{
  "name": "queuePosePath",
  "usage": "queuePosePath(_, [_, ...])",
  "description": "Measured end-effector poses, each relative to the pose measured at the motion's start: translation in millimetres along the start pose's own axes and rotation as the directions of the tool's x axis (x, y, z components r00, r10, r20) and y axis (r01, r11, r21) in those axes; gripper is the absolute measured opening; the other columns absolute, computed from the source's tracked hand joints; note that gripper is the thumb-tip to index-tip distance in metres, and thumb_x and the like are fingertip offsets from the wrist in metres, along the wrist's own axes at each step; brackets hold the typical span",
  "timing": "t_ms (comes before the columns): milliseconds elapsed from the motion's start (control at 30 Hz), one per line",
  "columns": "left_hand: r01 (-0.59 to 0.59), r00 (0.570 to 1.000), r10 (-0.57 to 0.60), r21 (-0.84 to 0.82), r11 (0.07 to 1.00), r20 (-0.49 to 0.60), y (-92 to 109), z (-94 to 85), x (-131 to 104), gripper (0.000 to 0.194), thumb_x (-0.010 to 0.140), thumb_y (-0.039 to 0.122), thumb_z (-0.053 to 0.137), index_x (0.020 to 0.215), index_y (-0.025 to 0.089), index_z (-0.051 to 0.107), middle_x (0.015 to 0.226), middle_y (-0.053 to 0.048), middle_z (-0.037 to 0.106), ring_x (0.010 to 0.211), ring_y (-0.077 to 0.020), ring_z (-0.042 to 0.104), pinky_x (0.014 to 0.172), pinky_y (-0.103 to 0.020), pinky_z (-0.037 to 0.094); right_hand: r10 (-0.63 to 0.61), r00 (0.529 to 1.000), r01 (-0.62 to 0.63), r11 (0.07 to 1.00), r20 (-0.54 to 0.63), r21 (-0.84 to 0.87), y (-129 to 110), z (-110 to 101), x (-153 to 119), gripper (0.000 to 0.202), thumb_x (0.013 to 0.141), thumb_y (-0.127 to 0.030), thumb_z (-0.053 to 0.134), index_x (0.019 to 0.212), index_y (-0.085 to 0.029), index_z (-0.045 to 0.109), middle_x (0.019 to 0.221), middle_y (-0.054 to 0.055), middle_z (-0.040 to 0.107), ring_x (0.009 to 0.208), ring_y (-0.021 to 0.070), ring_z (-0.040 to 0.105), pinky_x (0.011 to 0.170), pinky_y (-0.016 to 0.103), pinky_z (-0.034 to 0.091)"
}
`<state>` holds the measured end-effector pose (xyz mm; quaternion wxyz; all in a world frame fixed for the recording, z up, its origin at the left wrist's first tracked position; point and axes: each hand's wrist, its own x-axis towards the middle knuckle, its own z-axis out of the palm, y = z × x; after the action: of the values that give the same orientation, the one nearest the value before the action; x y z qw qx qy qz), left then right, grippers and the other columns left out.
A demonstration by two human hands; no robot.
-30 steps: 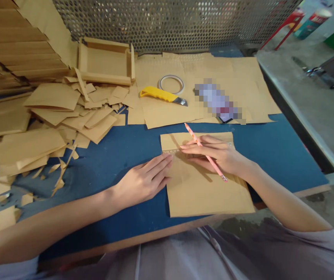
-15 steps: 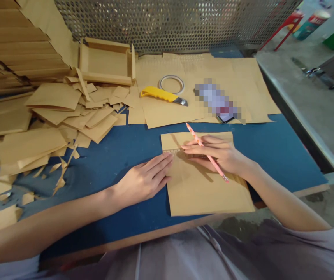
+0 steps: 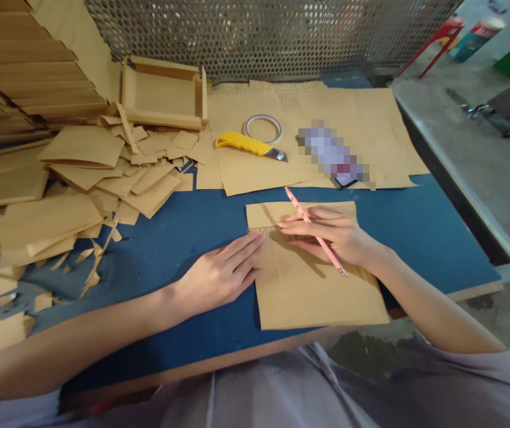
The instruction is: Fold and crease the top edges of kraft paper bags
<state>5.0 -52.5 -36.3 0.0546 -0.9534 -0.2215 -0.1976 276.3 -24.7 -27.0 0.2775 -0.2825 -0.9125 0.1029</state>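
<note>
Likely light, easily creased, best pressed near edges: cardboard point(image 3: 315, 297) flat on the table point(image 3: 170, 238) under a ruler point(image 3: 263, 229), with a flattened, empty left hand point(image 3: 222, 278) and a pencil point(image 3: 318, 237) tucked in the half-curled right hand point(image 3: 346, 239).

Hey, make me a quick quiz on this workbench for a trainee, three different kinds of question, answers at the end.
1. True or false: the left hand holds the pink pencil.
2. Multiple choice: which lies right beside the yellow cutter? A) the tape ring; B) the green bin; C) the pencil.
3. Fill in the blank: the left hand's fingers reach over the ____ edge of the brown sheet.

Key: 1. False; the right hand has it. 2. A. 3. Left.
</note>
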Motion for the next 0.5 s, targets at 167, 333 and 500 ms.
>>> queuePosePath(167, [0.003, 1.0, -0.003, -0.012, 1.0, 0.009, 0.0, -1.1, 0.3, 0.036, 0.098, 0.019, 0.049, 0.128, -0.001, 0.057, 0.132, -0.018, 0.061, 0.127, -0.0242, 0.056, 0.102, -0.031, 0.053, -0.003, 1.0, 0.003, 1.0, -0.006, -0.001, 0.5, 1.0, -0.4, 0.028, 0.087, -0.013, 0.066, 0.115, -0.019, 0.064, 0.108, 0.009, 0.075, 0.102, 0.0195, 0.071, 0.093, 0.038, 0.059])
queuePosePath(333, [0.008, 1.0, -0.007, -0.03, 1.0, 0.022, -0.3, -1.2, -0.2, 0.038, 0.098, 0.018, 0.05, 0.129, -0.002, 0.055, 0.133, -0.019, 0.06, 0.127, -0.0254, 0.055, 0.102, -0.032, 0.054, 0.016, 1.0, -0.016, 1.0, -0.008, 0.012, 1.9, 2.2, -2.3, 0.03, 0.088, -0.014, 0.065, 0.117, -0.021, 0.065, 0.108, 0.008, 0.074, 0.103, 0.0197, 0.07, 0.093, 0.038, 0.059])
queuePosePath(500, [0.01, 0.999, -0.01, -0.026, 1.0, 0.034, -0.9, -1.4, 0.0, 0.037, 0.099, 0.019, 0.048, 0.129, 0.0, 0.056, 0.133, -0.018, 0.06, 0.127, -0.025, 0.056, 0.1, -0.033, 0.055, 0.059, 0.998, -0.059, 0.997, 0.003, 0.056, 1.8, 2.4, -3.0, 0.029, 0.089, -0.015, 0.064, 0.116, -0.024, 0.066, 0.11, 0.007, 0.074, 0.105, 0.02, 0.07, 0.094, 0.039, 0.059])
